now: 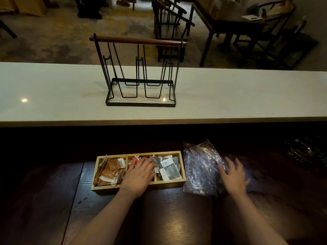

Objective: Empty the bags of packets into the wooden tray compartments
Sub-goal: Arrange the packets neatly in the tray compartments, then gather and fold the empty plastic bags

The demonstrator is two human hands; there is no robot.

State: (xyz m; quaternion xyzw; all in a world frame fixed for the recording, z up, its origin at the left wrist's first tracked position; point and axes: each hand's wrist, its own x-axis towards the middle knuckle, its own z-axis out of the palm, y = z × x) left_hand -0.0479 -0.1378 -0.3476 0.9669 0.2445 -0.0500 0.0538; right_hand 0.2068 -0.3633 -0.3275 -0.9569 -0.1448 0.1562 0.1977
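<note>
Three compartments in the wooden tray (106,189), sitting on the dark wooden table (168,218), long side facing the camera. Left compartment: heaped with orange packets (110,169), white dots on them, some flipped to the pale back. Middle one: red-and-white packets (135,159) peeking out at the far end, mostly covered though. Right one: piled with grey-green packets (170,167), same dotted look, a couple lying with the white label side up.

Left hand (139,175) laid palm down across the middle compartment, fingers fairly straight and spread a bit, tips reaching onto the grey-green pile at the divider. Not wrapped round anything visible, more pressing or resting on the packets; can't tell what's under the palm.

Just right of the tray, almost touching its end wall: crumpled clear plastic bags (200,167), flat on the table, shiny and wrinkled, looking pretty much emptied. Hard to say how many, at least a couple layered together. Right hand (234,175) on their right edge, palm down, fingers spread and straight, touching the plastic rather than gripping it. Slightly blurred.

Further out: pale raised counter (53,92) running across behind the table, with a black wire rack (140,103) standing on it, wooden bar handle across the top. Another bit of glinting clear stuff (300,151) in the shadow far right, too dark to make out. Beyond the counter: dark chairs (169,23) and a table (235,25) on a patterned floor.
</note>
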